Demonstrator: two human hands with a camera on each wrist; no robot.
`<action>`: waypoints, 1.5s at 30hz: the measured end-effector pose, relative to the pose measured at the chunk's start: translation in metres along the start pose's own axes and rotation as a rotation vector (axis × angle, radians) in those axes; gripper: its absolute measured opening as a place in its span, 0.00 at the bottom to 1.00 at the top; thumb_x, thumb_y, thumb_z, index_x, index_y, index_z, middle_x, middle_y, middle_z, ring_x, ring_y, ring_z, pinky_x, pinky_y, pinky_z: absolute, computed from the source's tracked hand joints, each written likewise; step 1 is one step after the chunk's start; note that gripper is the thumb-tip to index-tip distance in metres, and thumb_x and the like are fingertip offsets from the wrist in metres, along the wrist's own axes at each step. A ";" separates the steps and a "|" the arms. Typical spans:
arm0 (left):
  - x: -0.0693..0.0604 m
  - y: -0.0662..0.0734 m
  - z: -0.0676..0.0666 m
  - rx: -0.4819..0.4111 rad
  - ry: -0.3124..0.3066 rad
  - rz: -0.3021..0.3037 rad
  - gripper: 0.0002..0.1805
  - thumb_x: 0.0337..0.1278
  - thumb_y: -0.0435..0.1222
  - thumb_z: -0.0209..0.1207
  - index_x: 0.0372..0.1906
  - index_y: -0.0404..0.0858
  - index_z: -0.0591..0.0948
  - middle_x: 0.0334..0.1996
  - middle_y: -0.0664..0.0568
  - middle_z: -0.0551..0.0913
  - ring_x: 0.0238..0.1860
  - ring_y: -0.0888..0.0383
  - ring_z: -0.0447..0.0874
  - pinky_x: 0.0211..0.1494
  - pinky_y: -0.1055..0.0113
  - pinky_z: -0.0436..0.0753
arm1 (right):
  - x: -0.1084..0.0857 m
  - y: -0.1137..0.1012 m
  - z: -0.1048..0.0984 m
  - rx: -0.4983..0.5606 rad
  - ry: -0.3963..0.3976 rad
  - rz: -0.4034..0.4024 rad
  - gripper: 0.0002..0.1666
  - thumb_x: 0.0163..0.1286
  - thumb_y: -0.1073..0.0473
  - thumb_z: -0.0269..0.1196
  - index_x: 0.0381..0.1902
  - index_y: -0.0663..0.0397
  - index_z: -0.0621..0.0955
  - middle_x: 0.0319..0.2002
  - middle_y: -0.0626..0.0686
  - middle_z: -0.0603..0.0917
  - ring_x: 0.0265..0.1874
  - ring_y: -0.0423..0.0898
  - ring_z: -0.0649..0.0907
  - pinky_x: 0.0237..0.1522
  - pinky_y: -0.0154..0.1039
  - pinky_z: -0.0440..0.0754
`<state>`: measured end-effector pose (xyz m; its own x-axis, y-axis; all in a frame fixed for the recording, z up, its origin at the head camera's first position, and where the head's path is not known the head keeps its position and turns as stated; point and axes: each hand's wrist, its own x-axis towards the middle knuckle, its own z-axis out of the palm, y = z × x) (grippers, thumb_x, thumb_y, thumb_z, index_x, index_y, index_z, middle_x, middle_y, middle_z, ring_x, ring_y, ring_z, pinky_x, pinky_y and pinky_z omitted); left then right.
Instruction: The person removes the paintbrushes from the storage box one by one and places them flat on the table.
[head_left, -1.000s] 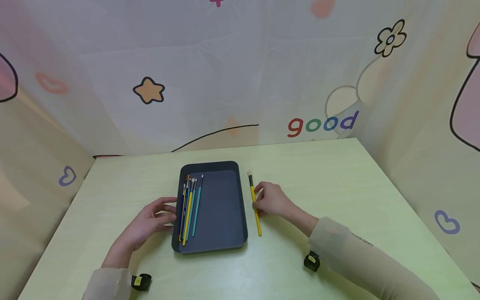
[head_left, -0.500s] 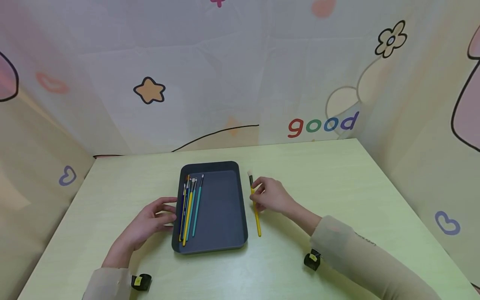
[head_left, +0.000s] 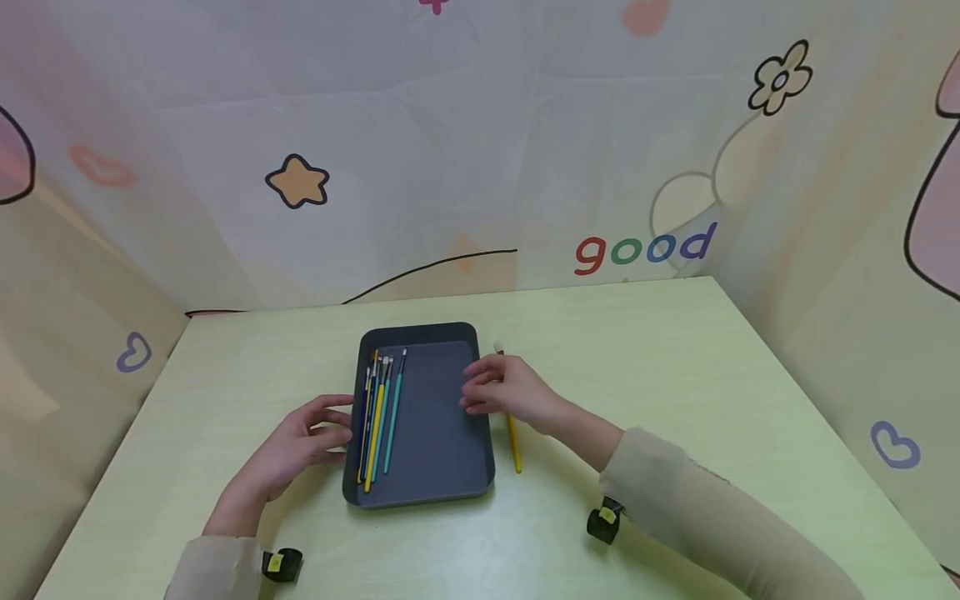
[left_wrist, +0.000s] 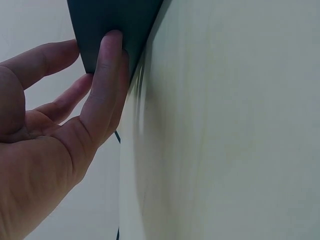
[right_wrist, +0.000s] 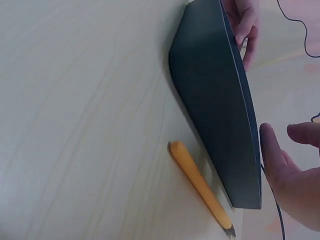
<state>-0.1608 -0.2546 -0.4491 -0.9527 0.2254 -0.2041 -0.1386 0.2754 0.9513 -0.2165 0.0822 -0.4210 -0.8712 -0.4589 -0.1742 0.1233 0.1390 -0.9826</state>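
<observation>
A dark grey tray (head_left: 442,492) rests on the table with several paintbrushes (head_left: 381,417) lying lengthwise along its left side. My left hand (head_left: 296,446) touches the tray's left outer wall with its fingertips, as the left wrist view also shows. My right hand (head_left: 517,392) hovers at the tray's right rim, fingers loosely bent and holding nothing. Beneath that hand, a yellow paintbrush (head_left: 513,446) lies on the table just right of the tray, its middle hidden in the head view. In the right wrist view the yellow paintbrush (right_wrist: 200,185) lies apart from the tray wall.
The pale wooden table (head_left: 637,350) meets a printed cloth backdrop (head_left: 420,167) at the back and sides. A black wrist-camera block (head_left: 283,565) hangs at the left cuff, and another black block (head_left: 604,521) at the right cuff.
My right hand has let go of the yellow paintbrush and moved left over the tray's right rim. The brush stays on the table. My left hand has not moved.
</observation>
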 end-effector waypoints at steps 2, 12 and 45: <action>0.000 0.001 0.000 -0.001 0.000 0.001 0.29 0.72 0.30 0.58 0.74 0.33 0.66 0.58 0.33 0.74 0.53 0.44 0.80 0.52 0.51 0.87 | 0.001 -0.001 0.005 0.007 -0.035 0.007 0.26 0.73 0.69 0.63 0.64 0.77 0.71 0.47 0.65 0.83 0.45 0.56 0.88 0.51 0.50 0.86; -0.001 0.001 0.000 -0.014 -0.001 0.003 0.30 0.73 0.30 0.58 0.75 0.33 0.65 0.60 0.32 0.74 0.54 0.44 0.80 0.53 0.50 0.86 | 0.016 0.003 0.031 -0.024 -0.137 0.061 0.26 0.73 0.69 0.63 0.64 0.76 0.71 0.47 0.62 0.84 0.49 0.59 0.87 0.51 0.47 0.86; 0.001 -0.003 -0.002 -0.024 -0.012 -0.004 0.29 0.73 0.30 0.57 0.75 0.33 0.65 0.59 0.32 0.72 0.53 0.44 0.80 0.52 0.52 0.87 | 0.056 0.009 0.075 0.169 -0.223 0.242 0.30 0.77 0.63 0.61 0.68 0.78 0.68 0.53 0.64 0.85 0.58 0.58 0.83 0.58 0.47 0.83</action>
<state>-0.1620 -0.2571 -0.4519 -0.9488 0.2357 -0.2103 -0.1487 0.2540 0.9557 -0.2281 -0.0080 -0.4443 -0.6847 -0.6128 -0.3946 0.4065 0.1283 -0.9046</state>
